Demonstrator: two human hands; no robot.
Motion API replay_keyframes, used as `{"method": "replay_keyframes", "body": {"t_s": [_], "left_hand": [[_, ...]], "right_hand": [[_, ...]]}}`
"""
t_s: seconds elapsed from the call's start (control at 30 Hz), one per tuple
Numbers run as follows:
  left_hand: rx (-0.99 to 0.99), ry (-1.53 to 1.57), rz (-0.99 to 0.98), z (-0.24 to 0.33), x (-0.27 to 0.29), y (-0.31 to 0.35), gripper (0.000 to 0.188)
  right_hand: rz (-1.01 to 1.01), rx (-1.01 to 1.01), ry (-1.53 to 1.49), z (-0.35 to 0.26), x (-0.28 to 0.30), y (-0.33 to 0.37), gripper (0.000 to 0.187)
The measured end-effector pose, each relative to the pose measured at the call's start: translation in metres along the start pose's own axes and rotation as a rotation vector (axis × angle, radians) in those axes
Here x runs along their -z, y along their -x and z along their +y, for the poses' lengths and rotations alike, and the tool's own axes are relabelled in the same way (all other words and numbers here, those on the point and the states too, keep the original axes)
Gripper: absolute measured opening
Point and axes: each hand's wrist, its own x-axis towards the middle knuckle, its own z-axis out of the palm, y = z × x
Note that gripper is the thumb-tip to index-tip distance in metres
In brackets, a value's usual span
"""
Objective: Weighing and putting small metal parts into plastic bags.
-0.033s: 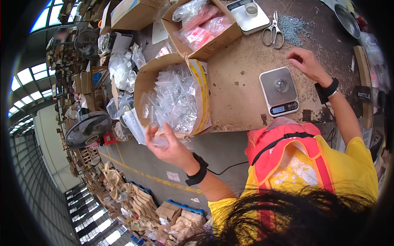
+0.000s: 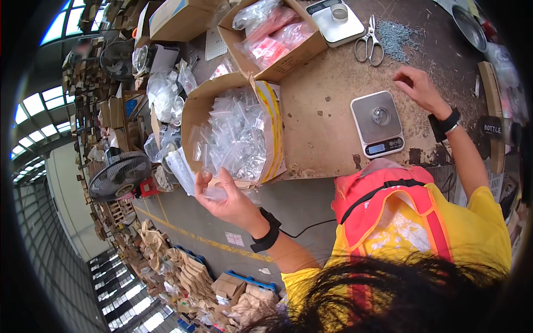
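Note:
My left hand [image 2: 229, 202] is at the front edge of an open carton [image 2: 197, 114] filled with small clear zip bags [image 2: 236, 130]. Its fingers curl, thumb raised, around a clear plastic bag [image 2: 214, 193]. My right hand [image 2: 417, 87] hovers past the right side of a small digital scale [image 2: 363, 114], fingers curled inward; whether they pinch anything is hidden. On the scale's plate stands a round clear dish [image 2: 387, 119] with small shiny metal pieces [image 2: 380, 116] inside. The hand touches neither scale nor dish.
Scissors [image 2: 370, 47] lie beside a pile of small screws [image 2: 397, 41] at the back. A second scale [image 2: 336, 28] carries a round cup. Another carton [image 2: 291, 61] holds red and clear bags. A metal bowl [image 2: 469, 28] sits far right; a fan [image 2: 119, 173] stands left.
My right hand has shifted slightly to the right, away from the scale. My left hand has barely moved and keeps the clear bag.

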Motion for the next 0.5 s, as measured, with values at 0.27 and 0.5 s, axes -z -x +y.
{"method": "replay_keyframes", "body": {"t_s": [0.27, 0.5], "left_hand": [[0.980, 0.653, -0.743, -0.033, -0.059, 0.108, 0.041], [1.020, 0.868, -0.689, -0.059, -0.099, 0.140, 0.044]], "right_hand": [[0.100, -0.254, 0.118, 0.080, 0.006, 0.034, 0.013], [-0.387, -0.168, -0.441, -0.074, -0.034, 0.047, 0.035]]}}
